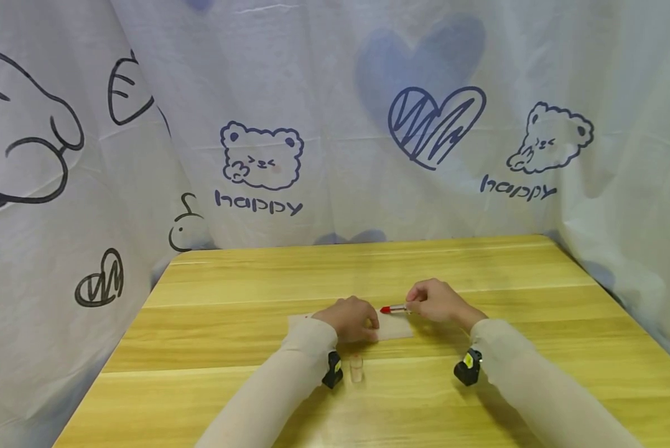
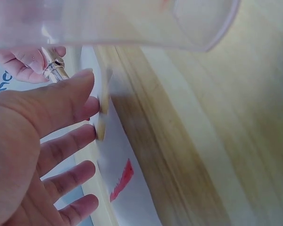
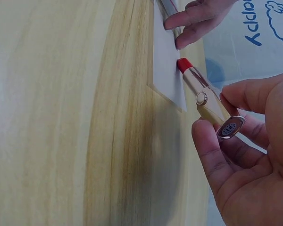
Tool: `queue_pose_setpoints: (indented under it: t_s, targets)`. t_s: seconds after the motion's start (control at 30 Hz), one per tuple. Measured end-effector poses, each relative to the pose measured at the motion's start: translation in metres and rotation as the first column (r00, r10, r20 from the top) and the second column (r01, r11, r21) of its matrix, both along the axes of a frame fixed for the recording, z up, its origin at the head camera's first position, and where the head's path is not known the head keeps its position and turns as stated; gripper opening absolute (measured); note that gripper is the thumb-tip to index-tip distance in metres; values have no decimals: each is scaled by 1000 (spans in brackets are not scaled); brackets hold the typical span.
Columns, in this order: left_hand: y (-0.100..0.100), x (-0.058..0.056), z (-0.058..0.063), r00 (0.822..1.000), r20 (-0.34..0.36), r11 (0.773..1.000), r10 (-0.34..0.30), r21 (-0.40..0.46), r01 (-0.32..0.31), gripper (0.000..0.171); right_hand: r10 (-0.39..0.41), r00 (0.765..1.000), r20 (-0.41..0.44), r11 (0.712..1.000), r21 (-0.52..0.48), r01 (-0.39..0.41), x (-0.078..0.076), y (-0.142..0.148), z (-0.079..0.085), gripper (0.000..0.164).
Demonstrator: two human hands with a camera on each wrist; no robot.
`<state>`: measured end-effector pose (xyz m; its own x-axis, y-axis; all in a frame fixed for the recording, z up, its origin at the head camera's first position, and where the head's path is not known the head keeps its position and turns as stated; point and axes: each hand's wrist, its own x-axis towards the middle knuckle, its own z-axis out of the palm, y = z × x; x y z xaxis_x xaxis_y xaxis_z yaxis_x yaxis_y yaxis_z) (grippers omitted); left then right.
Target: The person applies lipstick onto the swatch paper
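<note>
My right hand (image 1: 438, 302) pinches a lipstick (image 3: 205, 94) by its base between thumb and fingers. The lipstick has a shiny metallic tube with a small round ornament, and its bare red tip points left, right at the far edge of a strip of white paper (image 1: 393, 326). On the paper's left half lies my left hand (image 1: 351, 318), its fingers loosely extended and fingertips at the sheet. A red streak (image 2: 122, 181) marks the paper below that hand in the left wrist view. Nearer to me, beside the left wrist, a clear pinkish cap (image 1: 356, 368) stands on the table.
Light wood-grain table (image 1: 228, 386) spreads around the paper. A white curtain (image 1: 335, 205) with drawn bears and hearts hangs along the back and sides. Black wrist cameras (image 1: 468, 367) sit on both cuffs.
</note>
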<state>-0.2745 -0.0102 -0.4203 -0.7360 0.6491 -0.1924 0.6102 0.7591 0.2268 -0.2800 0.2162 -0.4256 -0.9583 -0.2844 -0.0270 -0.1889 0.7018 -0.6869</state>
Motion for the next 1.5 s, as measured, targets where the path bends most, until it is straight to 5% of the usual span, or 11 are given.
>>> queue_pose_setpoints:
  t_s: [1.5]
  targets:
    - [4,6,1,1000,-2,999,17,-47,-17,22,22,1000,-22,1000,21,-21,1,8,-4,8]
